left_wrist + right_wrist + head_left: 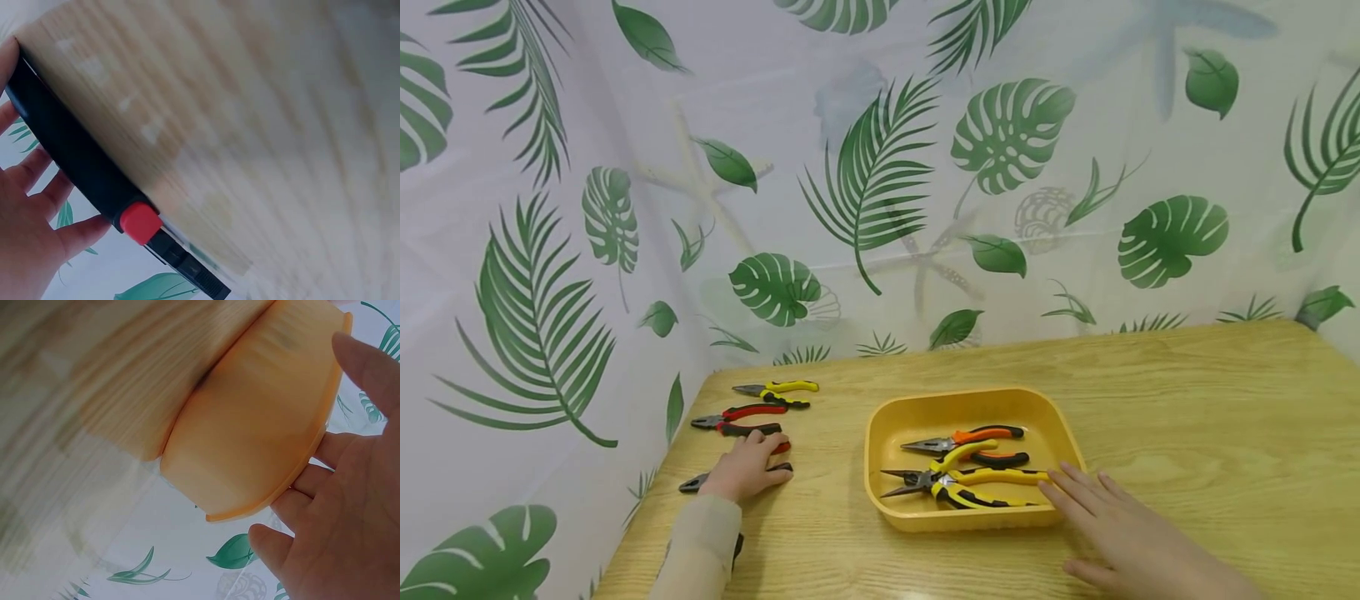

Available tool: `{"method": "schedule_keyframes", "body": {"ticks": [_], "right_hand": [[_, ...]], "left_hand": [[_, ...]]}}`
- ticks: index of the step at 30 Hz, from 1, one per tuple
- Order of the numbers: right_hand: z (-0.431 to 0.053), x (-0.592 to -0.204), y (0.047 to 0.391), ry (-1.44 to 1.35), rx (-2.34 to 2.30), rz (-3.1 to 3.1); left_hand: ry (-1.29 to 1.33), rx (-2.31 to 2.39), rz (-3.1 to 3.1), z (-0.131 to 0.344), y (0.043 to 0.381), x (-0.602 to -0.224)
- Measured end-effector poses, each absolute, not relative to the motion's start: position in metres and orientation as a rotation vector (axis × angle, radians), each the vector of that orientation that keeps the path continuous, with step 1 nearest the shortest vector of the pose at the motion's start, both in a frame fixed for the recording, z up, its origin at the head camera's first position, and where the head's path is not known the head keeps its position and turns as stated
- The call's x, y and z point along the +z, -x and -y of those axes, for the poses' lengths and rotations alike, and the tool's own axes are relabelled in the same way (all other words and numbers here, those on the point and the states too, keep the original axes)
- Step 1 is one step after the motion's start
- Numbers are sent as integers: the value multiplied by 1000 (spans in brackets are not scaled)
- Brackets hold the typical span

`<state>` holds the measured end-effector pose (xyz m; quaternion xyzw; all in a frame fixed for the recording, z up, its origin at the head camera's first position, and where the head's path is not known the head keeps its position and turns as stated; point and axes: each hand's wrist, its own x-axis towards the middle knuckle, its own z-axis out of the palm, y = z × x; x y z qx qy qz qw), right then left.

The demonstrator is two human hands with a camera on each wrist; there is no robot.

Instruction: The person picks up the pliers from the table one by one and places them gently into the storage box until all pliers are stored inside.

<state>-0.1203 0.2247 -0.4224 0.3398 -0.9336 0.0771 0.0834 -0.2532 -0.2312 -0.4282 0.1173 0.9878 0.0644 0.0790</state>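
My left hand (747, 468) lies over a pair of red-and-black pliers (694, 483) at the table's left side, covering most of it. In the left wrist view, extended fingertips touch the black handle (69, 137) of these pliers. Just beyond lie red-and-black pliers (741, 414), then yellow-and-black pliers (775, 388). My right hand (1120, 529) has its fingers stretched out at the right end of a yellow plastic tray (887, 417), fingertips at the rim. Inside the tray are orange-and-black long-nose pliers (928, 446) and overlapping yellow-and-black pliers (1000, 476).
The wooden table (1187, 417) extends to the right of the tray. A white leaf-print curtain (910, 325) hangs along its back and left sides. A dark object (738, 546) shows partly beside the left sleeve.
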Motion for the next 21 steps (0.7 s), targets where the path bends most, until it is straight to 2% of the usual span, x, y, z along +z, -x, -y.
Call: {"method": "schedule_keyframes", "body": {"ticks": [21], "right_hand": [[-224, -419, 119, -982, 260, 2873]], "left_hand": [[-373, 214, -2968, 231, 247, -427]]}}
